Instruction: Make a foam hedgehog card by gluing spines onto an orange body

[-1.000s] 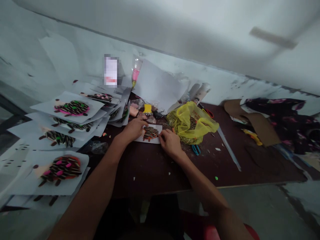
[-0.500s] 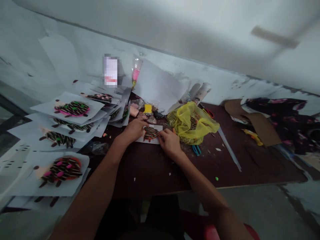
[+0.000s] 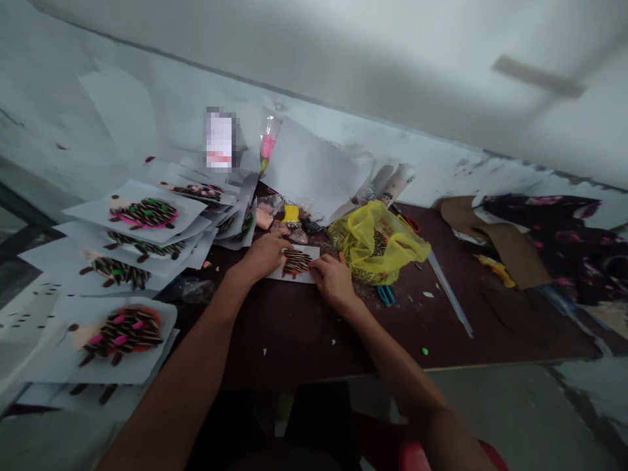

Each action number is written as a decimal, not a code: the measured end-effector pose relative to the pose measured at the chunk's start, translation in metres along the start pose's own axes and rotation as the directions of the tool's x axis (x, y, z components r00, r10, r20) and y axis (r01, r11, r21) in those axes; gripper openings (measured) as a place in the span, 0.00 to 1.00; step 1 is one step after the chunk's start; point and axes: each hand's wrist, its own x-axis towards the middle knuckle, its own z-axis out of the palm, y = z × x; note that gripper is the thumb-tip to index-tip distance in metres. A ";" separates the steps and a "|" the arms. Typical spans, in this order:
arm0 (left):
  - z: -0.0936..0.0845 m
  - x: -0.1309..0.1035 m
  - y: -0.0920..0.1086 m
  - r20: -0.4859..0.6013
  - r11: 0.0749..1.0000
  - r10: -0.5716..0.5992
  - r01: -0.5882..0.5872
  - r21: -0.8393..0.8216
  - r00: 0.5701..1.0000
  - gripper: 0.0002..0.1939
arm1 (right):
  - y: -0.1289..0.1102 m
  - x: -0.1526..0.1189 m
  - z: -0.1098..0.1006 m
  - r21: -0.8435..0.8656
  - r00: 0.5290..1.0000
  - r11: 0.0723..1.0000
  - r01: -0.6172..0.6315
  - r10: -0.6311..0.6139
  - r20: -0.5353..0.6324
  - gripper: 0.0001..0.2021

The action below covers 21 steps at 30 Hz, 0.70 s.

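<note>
A small white card [image 3: 305, 277] lies flat on the dark table, bearing a hedgehog picture [image 3: 297, 262] with an orange body and rows of dark, pale-striped, seed-like pieces. My left hand [image 3: 265, 255] rests over the card's left side, fingers bent together and pressing on it. At the picture's right edge, my right hand [image 3: 334, 278] has its fingers curled and the thumb and fingertips pinched. Whatever is between them is too small to make out. Close to the right hand stands an open yellow plastic bag [image 3: 363, 226] with many similar striped pieces inside.
Stacked sheets with finished-looking hedgehog pictures [image 3: 118, 333] fill the left side. Behind my hands lie a yellow packet [image 3: 291, 214] and lumps of pink clay [image 3: 263, 219]. Blue-handled scissors [image 3: 385, 296], a clear strip [image 3: 451, 297] and brown cardboard [image 3: 515, 252] lie to the right.
The view has shifted very slightly. Both hands stay at the card in almost the same pose, with no clear change in the picture.
</note>
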 end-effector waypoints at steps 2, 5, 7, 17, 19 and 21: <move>0.000 0.000 0.001 0.007 1.000 -0.001 0.001 -0.002 1.000 0.22 | 0.000 0.001 0.000 -0.025 1.000 1.000 0.002 -0.002 0.014 0.12; -0.002 0.000 0.003 0.029 1.000 -0.015 0.015 -0.007 0.999 0.22 | -0.002 0.002 -0.001 -0.071 0.999 0.997 0.007 -0.005 0.032 0.13; -0.003 0.000 0.004 0.036 1.000 -0.021 0.021 -0.005 0.999 0.22 | -0.005 0.002 -0.003 -0.096 0.999 0.995 0.014 -0.010 0.043 0.14; 0.000 -0.001 0.002 -0.029 1.000 -0.012 0.012 -0.006 1.000 0.22 | -0.002 -0.003 -0.005 -0.064 1.000 0.998 0.019 -0.021 -0.019 0.13; -0.001 -0.002 0.003 -0.028 1.000 -0.022 0.022 -0.013 0.999 0.21 | 0.001 -0.004 -0.005 -0.040 0.997 0.999 0.017 -0.020 -0.069 0.13; -0.002 -0.002 0.004 -0.024 0.999 -0.034 0.033 -0.013 0.999 0.21 | 0.004 -0.004 -0.004 -0.010 0.993 0.999 0.037 -0.038 -0.112 0.13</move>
